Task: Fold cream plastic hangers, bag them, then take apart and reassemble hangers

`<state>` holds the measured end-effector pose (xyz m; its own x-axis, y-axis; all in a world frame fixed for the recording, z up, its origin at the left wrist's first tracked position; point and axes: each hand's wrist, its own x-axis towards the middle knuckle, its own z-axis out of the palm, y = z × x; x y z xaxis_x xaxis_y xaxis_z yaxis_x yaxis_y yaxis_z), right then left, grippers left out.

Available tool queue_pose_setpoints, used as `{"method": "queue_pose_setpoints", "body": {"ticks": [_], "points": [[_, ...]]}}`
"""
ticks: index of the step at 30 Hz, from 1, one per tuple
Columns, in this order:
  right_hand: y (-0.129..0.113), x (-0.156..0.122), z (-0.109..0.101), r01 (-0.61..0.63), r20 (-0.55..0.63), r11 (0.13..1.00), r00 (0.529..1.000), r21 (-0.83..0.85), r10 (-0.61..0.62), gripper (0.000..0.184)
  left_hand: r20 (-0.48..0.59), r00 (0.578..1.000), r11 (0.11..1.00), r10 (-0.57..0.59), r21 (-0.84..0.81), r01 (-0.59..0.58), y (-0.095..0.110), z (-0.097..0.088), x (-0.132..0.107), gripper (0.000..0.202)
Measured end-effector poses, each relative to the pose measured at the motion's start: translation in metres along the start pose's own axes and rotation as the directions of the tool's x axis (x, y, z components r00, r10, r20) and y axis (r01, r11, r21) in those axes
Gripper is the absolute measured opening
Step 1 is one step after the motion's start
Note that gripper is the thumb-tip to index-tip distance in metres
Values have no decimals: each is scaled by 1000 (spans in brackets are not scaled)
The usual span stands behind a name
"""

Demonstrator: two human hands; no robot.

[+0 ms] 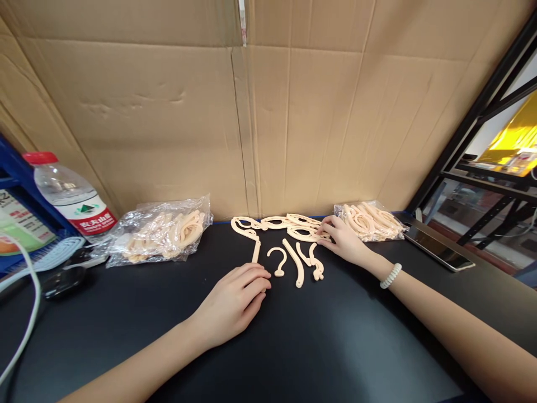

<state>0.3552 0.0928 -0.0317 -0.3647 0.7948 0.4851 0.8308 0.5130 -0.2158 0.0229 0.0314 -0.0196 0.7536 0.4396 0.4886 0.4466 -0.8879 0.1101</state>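
Pale peach plastic parts, shaped like pieces of folding clothes hangers, lie on the black table. My left hand (241,296) is closed over the near end of a straight hanger arm (256,251), whose far end sticks out past the fingers. At the back, my right hand (344,240) has its thumb and fingertips around the right end of a looped hanger piece (302,232). Between the hands are a loose hanger hook (279,273), a slim curved arm (295,262) and some small curved parts (318,268). More looped pieces (274,222) form a row behind.
Clear bags of similar parts stand left (168,232) and right (369,221) against a cardboard wall (168,112). A red-capped water bottle (75,193), a white cable (33,296) and a black mouse-like object (65,281) are at left. A phone (440,249) lies at right, near a black shelf frame (474,117).
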Motion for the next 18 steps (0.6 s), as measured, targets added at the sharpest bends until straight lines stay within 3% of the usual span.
{"method": "queue_pose_setpoints", "body": {"ticks": [4,10,18], "points": [[0,-2,-6,-24,49,1000,999,9,23,15,0,1000,1000,0,5,0,-1,0,-1,18],[6,-7,-13,-160,144,987,977,9,157,12,8,1000,1000,1,5,-1,0,0,-1,18],[4,-6,-12,-190,93,971,980,147,177,7,-1,1000,1000,0,-3,0,2,-1,0,19]]}}
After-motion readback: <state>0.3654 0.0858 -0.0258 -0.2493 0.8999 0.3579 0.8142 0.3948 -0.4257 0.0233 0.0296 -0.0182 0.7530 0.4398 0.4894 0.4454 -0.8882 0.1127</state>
